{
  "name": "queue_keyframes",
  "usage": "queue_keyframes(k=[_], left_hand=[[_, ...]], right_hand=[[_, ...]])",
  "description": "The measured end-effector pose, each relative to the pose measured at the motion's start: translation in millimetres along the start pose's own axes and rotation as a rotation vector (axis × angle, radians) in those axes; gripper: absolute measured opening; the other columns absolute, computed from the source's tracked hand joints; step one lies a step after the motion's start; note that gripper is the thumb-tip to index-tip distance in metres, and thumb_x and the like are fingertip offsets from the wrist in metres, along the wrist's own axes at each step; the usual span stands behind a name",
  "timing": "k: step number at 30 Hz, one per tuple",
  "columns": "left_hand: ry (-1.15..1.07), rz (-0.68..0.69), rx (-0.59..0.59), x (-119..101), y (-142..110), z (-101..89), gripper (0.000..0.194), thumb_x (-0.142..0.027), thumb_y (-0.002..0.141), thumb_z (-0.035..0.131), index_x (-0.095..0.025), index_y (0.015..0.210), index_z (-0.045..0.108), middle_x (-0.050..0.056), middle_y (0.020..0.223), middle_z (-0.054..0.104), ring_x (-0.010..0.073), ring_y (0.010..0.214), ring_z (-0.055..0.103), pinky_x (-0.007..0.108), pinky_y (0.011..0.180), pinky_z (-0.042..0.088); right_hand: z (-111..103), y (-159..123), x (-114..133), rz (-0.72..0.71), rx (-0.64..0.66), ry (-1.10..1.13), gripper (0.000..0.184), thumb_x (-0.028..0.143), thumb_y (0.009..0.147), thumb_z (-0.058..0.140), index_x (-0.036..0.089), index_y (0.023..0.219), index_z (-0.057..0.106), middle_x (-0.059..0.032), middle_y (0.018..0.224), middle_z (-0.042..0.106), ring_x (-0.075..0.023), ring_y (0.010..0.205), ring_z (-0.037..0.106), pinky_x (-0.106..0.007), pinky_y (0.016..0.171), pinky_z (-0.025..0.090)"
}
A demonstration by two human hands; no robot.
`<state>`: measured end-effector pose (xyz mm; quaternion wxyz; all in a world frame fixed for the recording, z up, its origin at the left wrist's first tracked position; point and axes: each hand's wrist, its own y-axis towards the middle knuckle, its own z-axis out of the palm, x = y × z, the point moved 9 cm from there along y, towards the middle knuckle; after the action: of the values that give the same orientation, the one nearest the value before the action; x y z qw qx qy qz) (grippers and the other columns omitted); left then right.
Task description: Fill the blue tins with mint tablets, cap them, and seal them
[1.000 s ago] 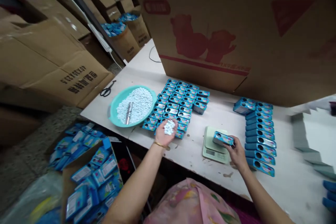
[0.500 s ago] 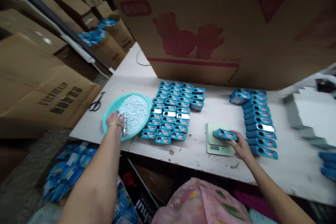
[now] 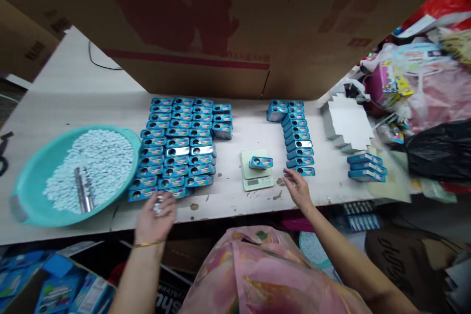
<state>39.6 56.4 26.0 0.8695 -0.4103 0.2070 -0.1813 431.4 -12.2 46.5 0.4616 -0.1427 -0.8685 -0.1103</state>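
Note:
My left hand is palm up with curled fingers, cupping a few small white pellets just in front of the near end of the left tin rows. To its left stands a turquoise basin of pale pellets, with a shiny metal scoop lying in it. One blue tin stands on the pale green scale. My right hand is empty, fingers apart, a little right of the scale and near the right column of blue tins.
Several rows of blue tins stand between basin and scale. A large cardboard box walls off the back. Farther right are white cartons, a few blue boxes and a black plastic bag. Scissors lie at the far left.
My left hand has left the basin with pellets, moving right. The tin in my right hand now stands on the scale, released. The view has turned right.

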Motion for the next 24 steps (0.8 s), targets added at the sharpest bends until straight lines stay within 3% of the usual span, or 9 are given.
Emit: queue_keyframes(k=[3,6,13,18,20,24], left_hand=[[-0.096,-0.149,0.088,71,3,-0.9,0.019,-0.016,0.082,0.031,-0.014,0.069,0.045,0.0,0.06,0.044,0.0024,0.045,0.042,0.01,0.035,0.036],[-0.056,-0.234,0.06,109,5,-9.8,0.02,-0.015,0.082,0.031,-0.012,0.072,0.049,0.003,0.065,0.048,0.0047,0.05,0.047,0.016,0.041,0.042],[0.078,-0.202,-0.157,125,13,-18.6,0.016,-0.011,0.077,0.039,-0.011,0.076,0.055,0.009,0.076,0.059,0.0158,0.073,0.059,0.029,0.057,0.052],[0.109,-0.217,-0.137,141,17,-12.7,0.016,-0.01,0.076,0.041,-0.01,0.077,0.057,0.012,0.081,0.061,0.0183,0.08,0.06,0.03,0.063,0.053],[0.125,-0.223,-0.128,146,17,-10.9,0.016,-0.01,0.076,0.041,-0.009,0.077,0.057,0.013,0.082,0.061,0.0188,0.08,0.06,0.031,0.064,0.053],[0.146,-0.213,-0.087,150,24,0.6,0.016,-0.011,0.076,0.041,-0.008,0.077,0.057,0.013,0.082,0.061,0.0194,0.081,0.059,0.032,0.066,0.052]], right_hand=[[7,-3,-5,0.006,0.009,0.034,0.034,0.029,0.077,0.046,0.018,0.109,0.047,-0.0082,0.1,0.053,-0.015,0.082,0.053,-0.032,0.07,0.048],[12,4,-11,0.019,0.002,0.074,0.041,0.028,0.075,0.049,0.018,0.114,0.042,-0.0091,0.102,0.052,-0.0153,0.084,0.052,-0.031,0.069,0.048],[10,25,1,-0.015,-0.026,0.061,0.045,0.026,0.071,0.052,0.02,0.114,0.039,-0.0097,0.112,0.046,-0.0176,0.093,0.048,-0.034,0.073,0.046],[3,24,-8,0.046,-0.1,0.095,0.036,0.028,0.073,0.05,0.019,0.108,0.044,-0.0092,0.104,0.048,-0.0162,0.085,0.05,-0.033,0.068,0.047],[10,24,-15,0.064,-0.071,0.122,0.038,0.028,0.072,0.051,0.019,0.108,0.043,-0.009,0.105,0.049,-0.0164,0.088,0.05,-0.032,0.07,0.047],[43,36,-14,0.009,0.114,0.134,0.051,0.027,0.069,0.055,0.02,0.116,0.036,-0.0078,0.115,0.045,-0.0175,0.101,0.046,-0.033,0.08,0.043]])
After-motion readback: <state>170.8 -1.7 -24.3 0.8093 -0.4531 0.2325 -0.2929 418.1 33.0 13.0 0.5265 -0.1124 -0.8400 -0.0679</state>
